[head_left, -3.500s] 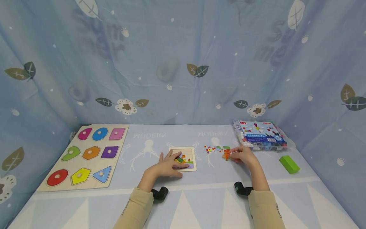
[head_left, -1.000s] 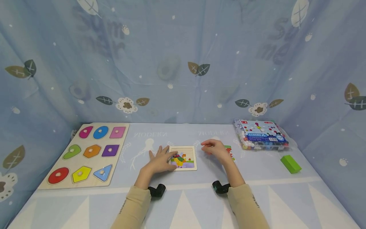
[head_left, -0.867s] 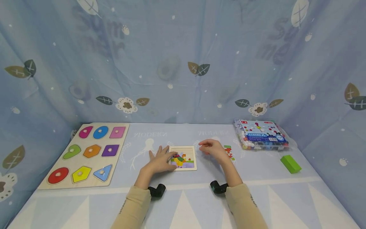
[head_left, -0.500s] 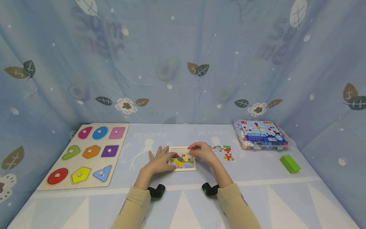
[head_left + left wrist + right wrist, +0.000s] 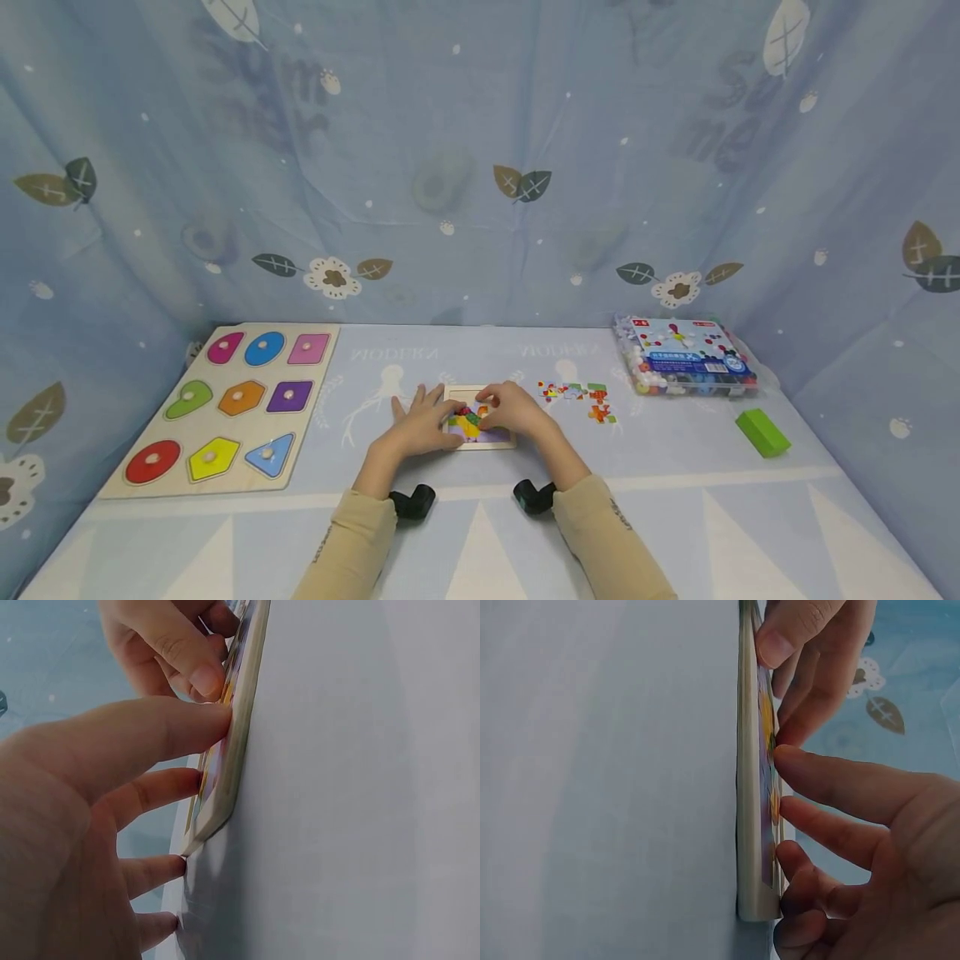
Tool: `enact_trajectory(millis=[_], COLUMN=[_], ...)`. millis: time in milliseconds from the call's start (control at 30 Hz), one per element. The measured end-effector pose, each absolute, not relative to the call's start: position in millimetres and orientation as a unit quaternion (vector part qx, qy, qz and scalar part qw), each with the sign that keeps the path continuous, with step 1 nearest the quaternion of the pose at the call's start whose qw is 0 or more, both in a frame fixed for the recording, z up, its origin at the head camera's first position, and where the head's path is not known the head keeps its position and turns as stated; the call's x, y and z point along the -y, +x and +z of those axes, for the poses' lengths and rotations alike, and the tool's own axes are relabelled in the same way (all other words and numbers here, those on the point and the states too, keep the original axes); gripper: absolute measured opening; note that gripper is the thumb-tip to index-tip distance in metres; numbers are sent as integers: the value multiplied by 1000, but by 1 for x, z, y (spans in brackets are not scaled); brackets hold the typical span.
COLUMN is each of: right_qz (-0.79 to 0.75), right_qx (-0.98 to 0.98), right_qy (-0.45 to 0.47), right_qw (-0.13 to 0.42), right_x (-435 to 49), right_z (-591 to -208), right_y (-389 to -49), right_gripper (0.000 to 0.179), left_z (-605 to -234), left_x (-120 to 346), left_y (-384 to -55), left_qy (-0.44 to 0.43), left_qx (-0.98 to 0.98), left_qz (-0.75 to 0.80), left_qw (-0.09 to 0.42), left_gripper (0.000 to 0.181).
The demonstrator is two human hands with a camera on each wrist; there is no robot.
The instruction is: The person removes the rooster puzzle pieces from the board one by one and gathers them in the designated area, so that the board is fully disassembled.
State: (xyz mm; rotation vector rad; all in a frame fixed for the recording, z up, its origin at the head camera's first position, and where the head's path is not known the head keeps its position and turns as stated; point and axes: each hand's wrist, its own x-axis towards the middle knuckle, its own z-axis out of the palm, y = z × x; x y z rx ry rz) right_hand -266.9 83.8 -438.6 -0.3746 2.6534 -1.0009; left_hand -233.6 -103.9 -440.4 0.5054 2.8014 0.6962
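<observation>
A small wooden jigsaw tray (image 5: pixel 482 447) lies flat on the table, its lower part filled with a colourful picture. My left hand (image 5: pixel 417 427) rests at its left side, fingers spread; in the left wrist view the thumb (image 5: pixel 176 729) touches the near edge. My right hand (image 5: pixel 517 412) is over the tray's right half. In the right wrist view its thumb and index finger pinch what looks like a small orange jigsaw piece (image 5: pixel 775 808) at the picture surface, mostly hidden by the fingers. Several loose jigsaw pieces (image 5: pixel 573 391) lie right of the tray.
On the left lies a wooden shape board (image 5: pixel 247 433) with knobbed coloured shapes. A clear plastic box (image 5: pixel 686 358) of coloured parts stands at the back right, with a green block (image 5: pixel 763 432) in front. Patterned curtains (image 5: pixel 480 250) enclose the table.
My right hand has come left from the loose pieces to the tray, lowering its fingertips onto the picture. My left hand has drawn back slightly to the tray's left edge.
</observation>
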Motion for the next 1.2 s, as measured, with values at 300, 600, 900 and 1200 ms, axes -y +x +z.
enact_trajectory(millis=[300, 600, 900, 1200], right_qz=[-368, -470, -554, -555], right_qx=[-911, -861, -815, -822], right_qy=[-136, -136, -108, -55], right_qw=[128, 138, 131, 110], right_x=[-81, -85, -98, -120], right_z=[-436, -436, -430, -428], right_y=[-267, -266, -264, -264], right_gripper=[34, 24, 26, 34], left_z=[-440, -441, -441, -441], left_x=[103, 103, 103, 103], left_y=[-234, -234, -234, -233], left_qy=[165, 168, 166, 166], left_qx=[-953, -952, -953, -952], left_qz=[230, 232, 229, 236], left_qw=[108, 108, 104, 102], left_gripper=[53, 53, 52, 51])
